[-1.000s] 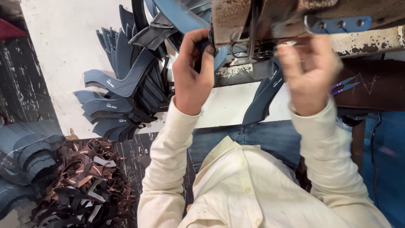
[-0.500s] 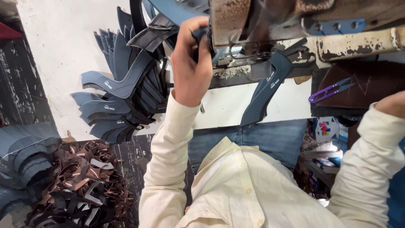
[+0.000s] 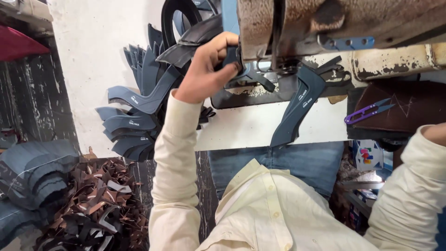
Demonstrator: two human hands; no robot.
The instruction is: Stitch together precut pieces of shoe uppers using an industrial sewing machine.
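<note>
My left hand point(image 3: 204, 69) is shut on a dark blue-grey shoe-upper piece point(image 3: 253, 76), pinching it right beside the needle area of a worn, rusty sewing machine point(image 3: 325, 18). A second blue-grey upper piece point(image 3: 297, 111) hangs from the machine bed down over the white table's edge point(image 3: 251, 128). My right arm in a cream sleeve point(image 3: 409, 190) reaches off to the right. Only its wrist shows at the frame edge, and the hand itself is hidden.
A fan-shaped stack of several blue-grey upper pieces point(image 3: 134, 121) lies left of my left arm. Purple thread snips point(image 3: 367, 111) rest on a dark brown pad at the right. A heap of brown and black scraps point(image 3: 93, 204) and folded grey material point(image 3: 32, 172) lie on the floor at lower left.
My right hand left the machine, swung away to the right and went out of view. My left hand stayed gripping the piece at the needle.
</note>
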